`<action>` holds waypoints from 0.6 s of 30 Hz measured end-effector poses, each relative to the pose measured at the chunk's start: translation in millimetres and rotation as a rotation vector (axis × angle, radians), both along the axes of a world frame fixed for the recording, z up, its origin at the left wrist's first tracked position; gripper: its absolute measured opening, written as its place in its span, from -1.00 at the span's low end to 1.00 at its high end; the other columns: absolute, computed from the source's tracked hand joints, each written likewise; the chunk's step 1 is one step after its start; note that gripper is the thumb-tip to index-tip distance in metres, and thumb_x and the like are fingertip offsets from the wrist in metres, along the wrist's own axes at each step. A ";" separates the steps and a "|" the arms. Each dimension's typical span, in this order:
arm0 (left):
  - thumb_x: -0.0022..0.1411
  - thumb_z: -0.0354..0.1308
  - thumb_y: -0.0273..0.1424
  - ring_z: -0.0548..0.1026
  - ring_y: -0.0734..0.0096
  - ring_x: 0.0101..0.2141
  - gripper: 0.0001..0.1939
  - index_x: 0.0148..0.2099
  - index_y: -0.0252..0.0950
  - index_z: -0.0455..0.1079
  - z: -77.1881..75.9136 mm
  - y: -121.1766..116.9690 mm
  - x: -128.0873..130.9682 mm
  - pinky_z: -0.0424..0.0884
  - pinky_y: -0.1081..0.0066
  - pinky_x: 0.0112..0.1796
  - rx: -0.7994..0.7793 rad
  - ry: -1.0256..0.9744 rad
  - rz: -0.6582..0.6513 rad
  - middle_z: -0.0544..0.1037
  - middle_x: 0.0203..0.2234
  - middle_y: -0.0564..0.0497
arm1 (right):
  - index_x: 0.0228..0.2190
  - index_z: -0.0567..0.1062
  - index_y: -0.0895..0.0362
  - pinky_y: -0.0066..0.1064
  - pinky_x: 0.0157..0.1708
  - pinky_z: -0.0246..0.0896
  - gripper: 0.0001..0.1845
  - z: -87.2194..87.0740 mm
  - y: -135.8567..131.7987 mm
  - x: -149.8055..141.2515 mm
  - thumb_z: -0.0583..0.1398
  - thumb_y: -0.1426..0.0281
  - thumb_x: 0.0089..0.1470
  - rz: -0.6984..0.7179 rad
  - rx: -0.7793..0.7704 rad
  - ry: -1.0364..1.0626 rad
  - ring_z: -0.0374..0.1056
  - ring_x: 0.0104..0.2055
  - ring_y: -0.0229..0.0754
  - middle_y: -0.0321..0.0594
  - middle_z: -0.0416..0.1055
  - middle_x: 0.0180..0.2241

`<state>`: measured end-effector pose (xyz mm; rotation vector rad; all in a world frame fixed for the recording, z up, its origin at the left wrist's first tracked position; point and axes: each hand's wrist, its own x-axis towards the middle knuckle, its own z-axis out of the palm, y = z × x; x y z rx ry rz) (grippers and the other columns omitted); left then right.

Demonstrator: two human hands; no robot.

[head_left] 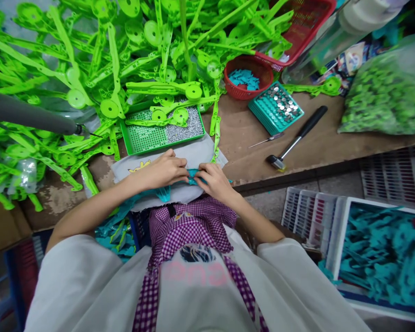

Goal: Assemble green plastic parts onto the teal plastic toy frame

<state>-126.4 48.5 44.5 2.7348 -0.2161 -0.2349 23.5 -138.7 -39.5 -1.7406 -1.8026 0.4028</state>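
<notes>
Both hands meet over a grey cloth (pixel 152 200) at the bench's front edge. Between them lies a teal plastic part (pixel 192 176), long and narrow, mostly covered by fingers. My left hand (pixel 171 168) pinches its left side; my right hand (pixel 212 180) grips its right side, close to the left fingertips. More teal plastic (pixel 164 193) shows below my left hand on the cloth. Just beyond the hands sits a green tray (pixel 141 138) with small silver screws (pixel 186 129) and several bright green plastic arms lying across it.
Green arms (pixel 114 69) are heaped at the back left. An electric screwdriver (pixel 31 113) hangs at left. Rightward are a red basket (pixel 237 92), teal trays (pixel 275 108) of metal discs, a hammer (pixel 297 138), a bag (pixel 387 87) of green pieces, and a crate (pixel 344 244) of teal parts.
</notes>
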 end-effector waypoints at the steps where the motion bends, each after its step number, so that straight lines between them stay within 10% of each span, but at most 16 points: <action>1: 0.50 -0.01 -0.29 0.31 0.39 -0.40 -0.68 -0.15 -0.25 0.56 -1.8 -1.5 -2.0 0.07 0.30 -0.21 0.015 0.002 0.000 0.50 -0.38 -0.02 | -0.20 0.54 0.10 -0.19 -0.09 0.22 -0.80 0.4 0.0 0.3 0.12 0.34 0.32 0.000 0.005 0.007 0.32 -0.08 -0.05 -0.07 0.43 -0.14; 18: 0.34 0.03 -0.57 0.29 0.39 -0.41 -0.64 -0.05 -0.10 0.58 -34.7 19.5 15.0 0.06 0.24 -0.11 -0.127 0.041 -0.053 0.45 -0.38 0.05 | -0.26 0.53 0.13 -0.20 -0.12 0.14 -0.79 2.6 2.8 -0.3 0.10 0.38 0.33 0.029 -0.028 -0.166 0.25 -0.12 -0.04 -0.05 0.45 -0.14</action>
